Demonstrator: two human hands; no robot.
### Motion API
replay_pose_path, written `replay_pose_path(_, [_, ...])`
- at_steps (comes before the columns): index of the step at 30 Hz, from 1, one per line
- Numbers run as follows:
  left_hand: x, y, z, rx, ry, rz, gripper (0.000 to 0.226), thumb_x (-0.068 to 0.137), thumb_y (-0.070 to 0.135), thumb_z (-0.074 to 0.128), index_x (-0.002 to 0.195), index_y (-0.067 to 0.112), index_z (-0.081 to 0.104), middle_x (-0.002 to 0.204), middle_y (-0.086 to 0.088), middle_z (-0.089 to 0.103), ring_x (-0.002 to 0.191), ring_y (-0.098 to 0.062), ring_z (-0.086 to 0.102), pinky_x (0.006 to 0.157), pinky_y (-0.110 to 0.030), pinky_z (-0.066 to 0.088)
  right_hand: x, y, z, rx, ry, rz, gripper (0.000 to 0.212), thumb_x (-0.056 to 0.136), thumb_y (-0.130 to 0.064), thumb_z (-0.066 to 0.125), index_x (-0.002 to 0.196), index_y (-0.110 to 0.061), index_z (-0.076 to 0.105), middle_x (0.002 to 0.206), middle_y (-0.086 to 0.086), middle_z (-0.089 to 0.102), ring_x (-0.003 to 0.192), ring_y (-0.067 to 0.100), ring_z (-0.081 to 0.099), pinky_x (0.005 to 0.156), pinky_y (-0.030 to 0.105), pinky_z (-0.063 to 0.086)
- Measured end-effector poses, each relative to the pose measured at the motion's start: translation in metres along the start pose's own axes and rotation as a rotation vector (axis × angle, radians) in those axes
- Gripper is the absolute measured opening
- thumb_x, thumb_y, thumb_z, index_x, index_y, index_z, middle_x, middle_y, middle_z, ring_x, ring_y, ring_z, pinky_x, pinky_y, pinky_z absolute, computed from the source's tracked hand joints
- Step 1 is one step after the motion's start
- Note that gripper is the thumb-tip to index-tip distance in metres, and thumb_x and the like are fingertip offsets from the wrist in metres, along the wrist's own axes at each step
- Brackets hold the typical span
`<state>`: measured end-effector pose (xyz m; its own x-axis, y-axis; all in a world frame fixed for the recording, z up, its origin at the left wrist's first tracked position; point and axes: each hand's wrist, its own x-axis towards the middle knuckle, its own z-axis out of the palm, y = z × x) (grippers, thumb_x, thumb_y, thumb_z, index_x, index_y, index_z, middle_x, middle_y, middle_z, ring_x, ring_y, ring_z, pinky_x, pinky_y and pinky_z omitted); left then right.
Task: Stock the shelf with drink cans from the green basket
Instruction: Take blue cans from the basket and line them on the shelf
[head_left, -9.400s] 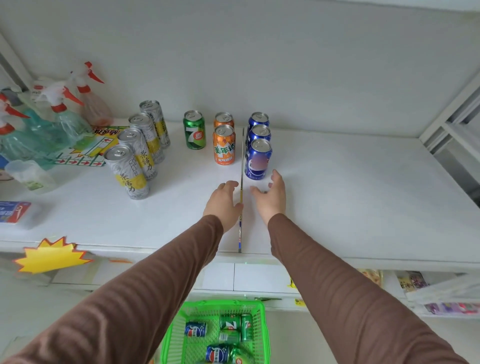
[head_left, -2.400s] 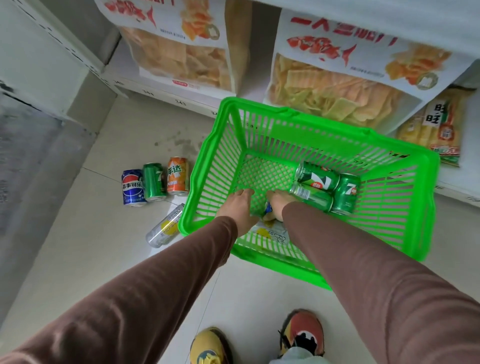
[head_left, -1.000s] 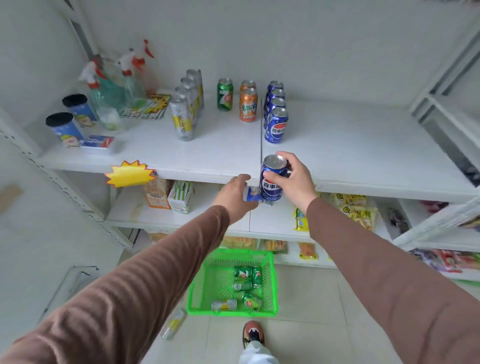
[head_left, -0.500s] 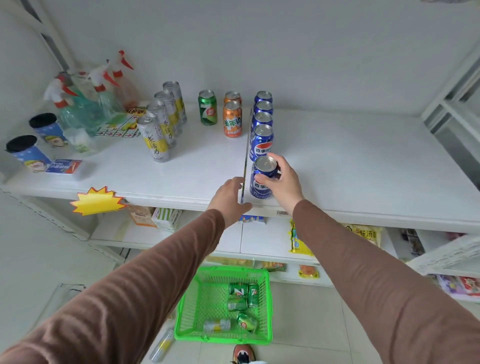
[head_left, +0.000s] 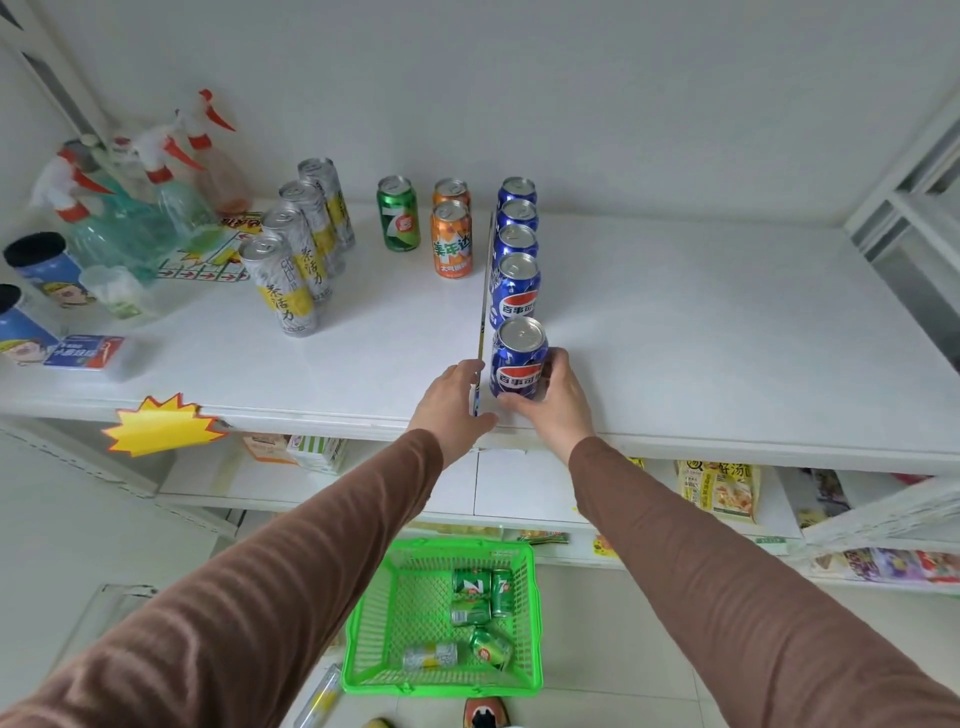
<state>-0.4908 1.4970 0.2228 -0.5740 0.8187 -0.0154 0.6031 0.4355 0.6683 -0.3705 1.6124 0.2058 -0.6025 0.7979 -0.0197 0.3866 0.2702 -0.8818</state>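
Five blue cans in row on shelf (head_left: 701, 332); front blue can (head_left: 518, 358) upright near edge, right hand (head_left: 553, 402) wrapped round lower wall. Left hand (head_left: 452, 402) flat beside divider (head_left: 483, 312). Likely full, heavy, smooth, dentable: grip mid-body.

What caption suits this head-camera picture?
Right hand sets a fifth blue can in the shelf row.

Shelf: five blue cans (head_left: 514, 291), four silver cans (head_left: 298, 244), two orange cans (head_left: 451, 239).
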Motion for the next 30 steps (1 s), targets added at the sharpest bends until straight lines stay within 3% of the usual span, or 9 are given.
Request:
replay_pose_path(8, [0.022,0.001,-0.003,-0.003,-0.009,0.002,0.067,0.077,0.028,0.073,0.137,0.023,0.042,0.132,-0.001,0.054,0.116,-0.020,0.053,0.098,-0.036,0.047,0.030,-0.006,0.007,-0.062,0.060,0.022,0.064,0.075,-0.030,0.085,0.128,-0.017,0.052,0.123,0.005,0.063,0.114,0.026,0.060,0.098,0.047,0.051])
replay_pose_path(26, [0.031,0.002,0.003,0.017,0.001,-0.054,0.066,0.077,0.029,0.073,0.136,0.025,0.041,0.130,0.000,0.055,0.111,-0.019,0.054,0.095,-0.032,0.048,0.047,-0.010,0.008,-0.123,0.086,0.030,0.065,0.077,-0.032,0.083,0.132,-0.017,0.052,0.127,0.003,0.063,0.118,0.025,0.058,0.100,0.047,0.051])
replay_pose_path(30, [0.016,-0.001,0.001,0.000,0.028,-0.051,0.067,0.077,0.026,0.074,0.136,0.023,0.042,0.130,-0.002,0.053,0.114,-0.021,0.053,0.097,-0.037,0.049,0.039,-0.011,0.008,-0.049,0.103,0.039,0.084,0.076,-0.026,0.085,0.146,-0.015,0.040,0.143,0.006,0.050,0.131,0.026,0.049,0.109,0.046,0.044])
